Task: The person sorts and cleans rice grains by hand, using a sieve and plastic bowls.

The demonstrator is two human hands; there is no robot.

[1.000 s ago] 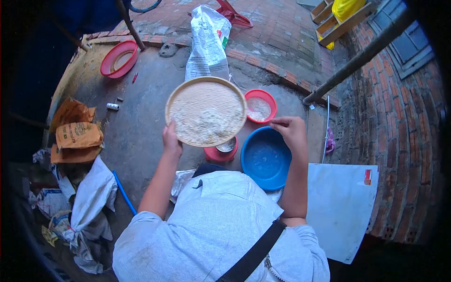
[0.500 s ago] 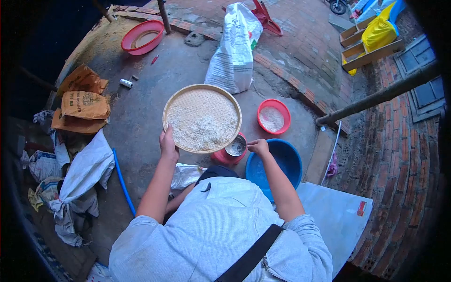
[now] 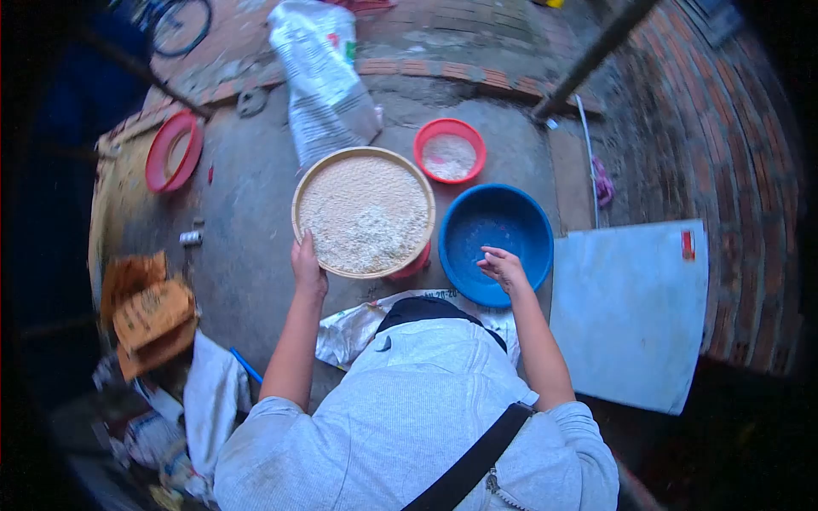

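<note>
Your left grip (image 3: 308,266) holds the round tray (image 3: 297,200) by its near-left rim, pale grains (image 3: 365,209) spread across it with a whiter heap toward your side. Your right grip (image 3: 504,269) hovers over the blue basin (image 3: 464,238), fingers partly bent. Beyond that basin you have a red bowl (image 3: 480,155) holding more pale material; a printed white sack (image 3: 328,102) lies past the tray
</note>
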